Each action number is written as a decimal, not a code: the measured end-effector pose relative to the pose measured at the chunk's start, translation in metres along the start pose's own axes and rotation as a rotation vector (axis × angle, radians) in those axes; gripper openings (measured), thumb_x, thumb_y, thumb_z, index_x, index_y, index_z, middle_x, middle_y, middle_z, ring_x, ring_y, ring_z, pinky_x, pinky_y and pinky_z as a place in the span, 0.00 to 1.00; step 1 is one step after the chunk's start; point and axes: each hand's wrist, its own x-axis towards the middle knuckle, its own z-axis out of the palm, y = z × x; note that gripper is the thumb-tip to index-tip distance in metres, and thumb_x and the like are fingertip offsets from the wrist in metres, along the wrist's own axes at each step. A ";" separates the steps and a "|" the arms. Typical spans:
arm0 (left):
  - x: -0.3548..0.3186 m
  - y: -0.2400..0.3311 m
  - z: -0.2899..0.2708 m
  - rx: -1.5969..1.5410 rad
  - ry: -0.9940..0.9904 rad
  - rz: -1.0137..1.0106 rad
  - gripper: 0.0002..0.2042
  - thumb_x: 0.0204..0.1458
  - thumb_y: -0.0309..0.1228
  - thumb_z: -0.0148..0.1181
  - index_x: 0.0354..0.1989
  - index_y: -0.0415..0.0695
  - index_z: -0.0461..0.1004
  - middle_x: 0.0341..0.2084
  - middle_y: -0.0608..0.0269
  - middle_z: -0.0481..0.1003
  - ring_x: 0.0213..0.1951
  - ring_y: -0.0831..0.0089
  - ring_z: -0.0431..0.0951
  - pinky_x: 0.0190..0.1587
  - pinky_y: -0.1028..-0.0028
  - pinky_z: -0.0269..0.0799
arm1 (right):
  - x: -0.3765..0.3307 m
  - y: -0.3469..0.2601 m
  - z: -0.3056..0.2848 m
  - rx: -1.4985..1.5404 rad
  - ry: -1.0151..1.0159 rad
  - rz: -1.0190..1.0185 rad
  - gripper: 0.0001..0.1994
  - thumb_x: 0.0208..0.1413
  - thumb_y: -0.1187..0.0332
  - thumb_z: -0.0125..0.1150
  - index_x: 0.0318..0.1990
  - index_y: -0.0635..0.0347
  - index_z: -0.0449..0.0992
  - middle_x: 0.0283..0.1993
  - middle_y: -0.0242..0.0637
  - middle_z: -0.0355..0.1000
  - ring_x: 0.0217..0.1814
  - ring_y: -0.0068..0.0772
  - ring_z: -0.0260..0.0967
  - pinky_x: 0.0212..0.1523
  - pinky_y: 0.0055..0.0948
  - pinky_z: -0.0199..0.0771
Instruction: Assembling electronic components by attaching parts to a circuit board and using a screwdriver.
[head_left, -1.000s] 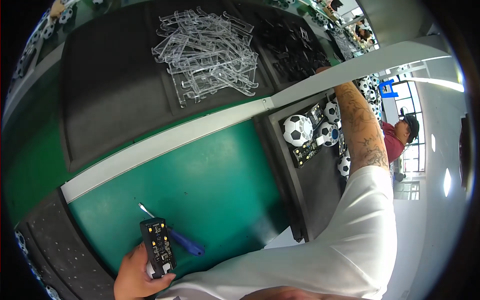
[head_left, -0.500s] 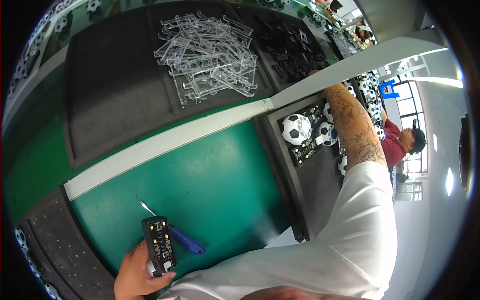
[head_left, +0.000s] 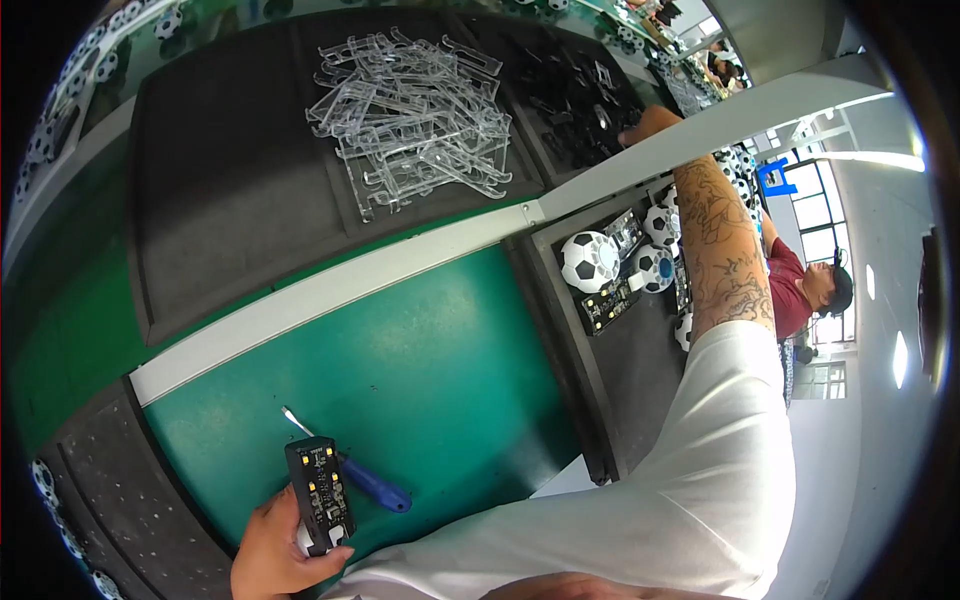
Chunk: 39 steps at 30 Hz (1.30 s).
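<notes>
My left hand (head_left: pixel 275 548) is closed around a black rectangular housing (head_left: pixel 321 490) with a circuit board and small yellow squares on its face. A bit of white shows at its lower end, by my fingers. Beneath and beside the housing, a screwdriver (head_left: pixel 375 486) with a blue handle lies on the green work surface. Stretched out far to the right, my right hand (head_left: pixel 652 126) is at the edge of a pile of small black parts (head_left: pixel 575 100), beyond the white rail. Its fingertips are among the dark parts and hard to make out.
Clear plastic brackets (head_left: pixel 415 125) are heaped on a dark tray (head_left: pixel 225 170). A white rail (head_left: pixel 340 288) crosses the bench. Under my right forearm, another tray (head_left: pixel 640 375) holds football-patterned balls (head_left: pixel 590 262) and circuit boards (head_left: pixel 608 306). A person in a dark red shirt (head_left: pixel 790 290) is at the right.
My right hand has moved slightly up and farther into view over the black parts, some of which have shifted. My left hand stays nearly still with the housing.
</notes>
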 end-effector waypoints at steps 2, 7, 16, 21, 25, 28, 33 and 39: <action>-0.001 0.000 -0.001 0.025 -0.004 0.018 0.37 0.30 0.30 0.80 0.56 0.40 0.76 0.32 0.63 0.82 0.28 0.68 0.78 0.36 0.71 0.74 | -0.028 -0.001 0.013 0.019 -0.002 -0.007 0.20 0.64 0.56 0.54 0.52 0.59 0.85 0.49 0.40 0.83 0.53 0.37 0.79 0.57 0.45 0.78; 0.000 0.000 0.001 0.030 0.001 0.013 0.37 0.30 0.30 0.80 0.56 0.40 0.76 0.31 0.63 0.82 0.28 0.68 0.78 0.36 0.71 0.74 | -0.045 -0.026 0.038 0.072 -0.017 -0.007 0.20 0.64 0.57 0.54 0.53 0.59 0.84 0.50 0.39 0.83 0.53 0.36 0.79 0.57 0.45 0.78; -0.002 -0.001 0.000 0.047 -0.014 0.029 0.37 0.29 0.27 0.79 0.57 0.40 0.76 0.33 0.62 0.82 0.29 0.67 0.78 0.38 0.71 0.75 | -0.045 -0.037 0.053 0.175 -0.031 0.005 0.20 0.63 0.58 0.54 0.55 0.58 0.84 0.52 0.37 0.82 0.54 0.35 0.78 0.57 0.44 0.78; -0.003 -0.005 0.002 0.045 -0.009 0.072 0.38 0.29 0.26 0.78 0.58 0.40 0.76 0.34 0.62 0.82 0.29 0.68 0.78 0.39 0.71 0.75 | -0.050 -0.041 0.058 0.228 -0.032 -0.003 0.21 0.63 0.59 0.54 0.56 0.58 0.83 0.53 0.37 0.82 0.54 0.34 0.78 0.58 0.43 0.78; -0.003 -0.005 0.002 0.045 0.002 0.093 0.38 0.29 0.25 0.78 0.58 0.40 0.75 0.34 0.62 0.83 0.30 0.68 0.78 0.39 0.71 0.75 | -0.047 -0.031 0.060 0.268 -0.038 -0.005 0.21 0.63 0.59 0.54 0.57 0.58 0.83 0.54 0.36 0.81 0.54 0.33 0.78 0.58 0.43 0.78; -0.002 -0.004 0.001 0.053 -0.014 0.103 0.38 0.30 0.25 0.78 0.59 0.39 0.75 0.34 0.62 0.82 0.29 0.68 0.78 0.39 0.71 0.75 | -0.041 -0.028 0.062 0.299 -0.044 -0.003 0.21 0.63 0.60 0.54 0.57 0.58 0.83 0.55 0.35 0.81 0.55 0.33 0.78 0.58 0.42 0.78; -0.002 -0.006 0.000 0.054 -0.041 0.087 0.38 0.30 0.25 0.78 0.59 0.39 0.75 0.34 0.62 0.82 0.29 0.69 0.78 0.39 0.71 0.75 | -0.028 -0.014 0.062 0.352 -0.053 0.008 0.21 0.62 0.61 0.55 0.58 0.58 0.82 0.56 0.35 0.81 0.55 0.32 0.77 0.58 0.42 0.78; -0.001 -0.003 0.000 0.023 -0.045 0.046 0.38 0.30 0.25 0.78 0.59 0.39 0.75 0.33 0.62 0.82 0.29 0.69 0.78 0.39 0.71 0.75 | -0.029 -0.013 0.069 0.416 -0.061 0.011 0.22 0.62 0.61 0.55 0.59 0.58 0.82 0.57 0.34 0.80 0.56 0.31 0.77 0.58 0.41 0.78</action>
